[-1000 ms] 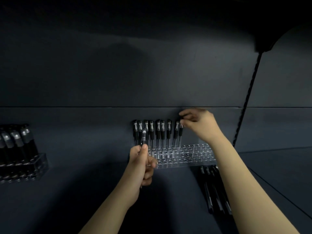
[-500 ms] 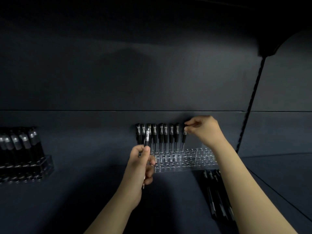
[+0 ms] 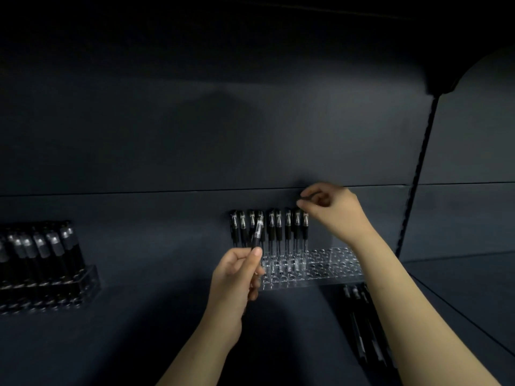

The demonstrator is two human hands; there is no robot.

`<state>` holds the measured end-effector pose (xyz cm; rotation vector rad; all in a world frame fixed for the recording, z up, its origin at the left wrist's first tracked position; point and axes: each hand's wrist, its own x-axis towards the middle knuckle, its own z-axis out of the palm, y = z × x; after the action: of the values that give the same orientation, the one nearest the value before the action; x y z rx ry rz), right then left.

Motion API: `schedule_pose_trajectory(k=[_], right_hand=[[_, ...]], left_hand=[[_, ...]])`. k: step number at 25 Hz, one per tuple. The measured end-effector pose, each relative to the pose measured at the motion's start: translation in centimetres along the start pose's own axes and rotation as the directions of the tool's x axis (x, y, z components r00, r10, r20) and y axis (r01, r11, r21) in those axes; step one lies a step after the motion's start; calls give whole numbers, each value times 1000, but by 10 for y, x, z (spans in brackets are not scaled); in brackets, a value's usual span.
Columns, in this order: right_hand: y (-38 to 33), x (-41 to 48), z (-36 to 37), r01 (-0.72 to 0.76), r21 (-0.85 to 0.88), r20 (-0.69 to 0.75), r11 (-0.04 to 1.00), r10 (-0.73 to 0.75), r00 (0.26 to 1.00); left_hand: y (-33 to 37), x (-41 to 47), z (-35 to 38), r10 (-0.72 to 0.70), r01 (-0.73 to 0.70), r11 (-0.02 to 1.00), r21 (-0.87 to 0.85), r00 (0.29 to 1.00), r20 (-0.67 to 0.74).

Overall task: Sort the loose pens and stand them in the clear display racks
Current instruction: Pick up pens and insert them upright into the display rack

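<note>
Clear plastic forms the rack (image 3: 328,270) that sits just past the middle of the dark shelf (image 3: 139,330), its top pierced with rows of round holes. Nine or so black pens (image 3: 278,227) stand upright in its back row, filling the 9 o'clock half. The holes toward 3 o'clock and those in the front rows hold nothing.

At 6 o'clock of the rack's near corner, the left hand (image 3: 237,280) grasps one more black pen (image 3: 257,231). Thumb and curled fingers pinch its lower barrel. This pen tilts slightly toward 1 o'clock, and its capped end overlaps the standing row from the front. Whether it touches those pens cannot be told.

At 12 o'clock of the last standing pen (image 3: 305,227), the right hand (image 3: 334,210) hovers just above the cap. Its fingers are loosely curled, with the tips of thumb and forefinger a little apart. Nothing shows between them, though the hand is somewhat blurred.

Several loose pens (image 3: 362,324) lie flat on the shelf at 5 o'clock of the rack, partly hidden under the right forearm.

Well apart at 9 o'clock stands a second rack (image 3: 83,285), packed with dark pens (image 3: 41,246). At 2 o'clock a ribbed black cord (image 3: 418,168) runs down along the dark back wall.
</note>
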<state>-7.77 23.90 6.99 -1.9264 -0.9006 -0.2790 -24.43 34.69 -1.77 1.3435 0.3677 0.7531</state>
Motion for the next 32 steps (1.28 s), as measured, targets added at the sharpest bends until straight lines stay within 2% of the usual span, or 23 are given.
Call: schedule_pose_trajectory(k=[2,4,5,7,10,13,14,16,19,22,26,32], right_hand=[[-19,-5,7,6,224,211,975,-55,976],[-36,-11,15,-53,346,437,937,-112,892],[-41,-13,19,-54,360,491,931,-140,860],[-44,-14,26,-48,398,500,916,-172,849],[-41,-13,30,-95,492,386,865,-119,915],[-29,-2,14,-21,489,106,872,-36,994],[-21,4,4,22,447,-2,894,-24,1000],[-5,12,-16,79,279,-202,957,-22,979],[15,16,-35,81,70,-362,994,-50,931],[23,15,-33,101,7,-401,995,-89,912],[32,14,-22,114,-90,-364,989,-139,921],[24,16,-11,129,-77,-282,989,-145,948]], left_hand=[[1,1,1,0,0,1000,-14,1000,17],[1,3,2,1,0,999,-34,999,33],[1,4,1,1,2,999,-44,999,49],[3,5,-1,1,3,998,-55,997,79],[4,8,-5,47,-47,999,-16,998,36],[-3,16,-15,76,-76,997,9,974,-213],[-7,20,-21,44,-40,999,24,964,-263],[-19,25,-31,-16,37,997,74,965,-263],[-40,34,-35,48,5,961,276,982,-184],[-50,39,-36,128,-40,890,454,978,-166],[-52,38,-37,140,-46,876,480,977,-161],[-52,38,-38,144,-48,868,494,977,-157]])
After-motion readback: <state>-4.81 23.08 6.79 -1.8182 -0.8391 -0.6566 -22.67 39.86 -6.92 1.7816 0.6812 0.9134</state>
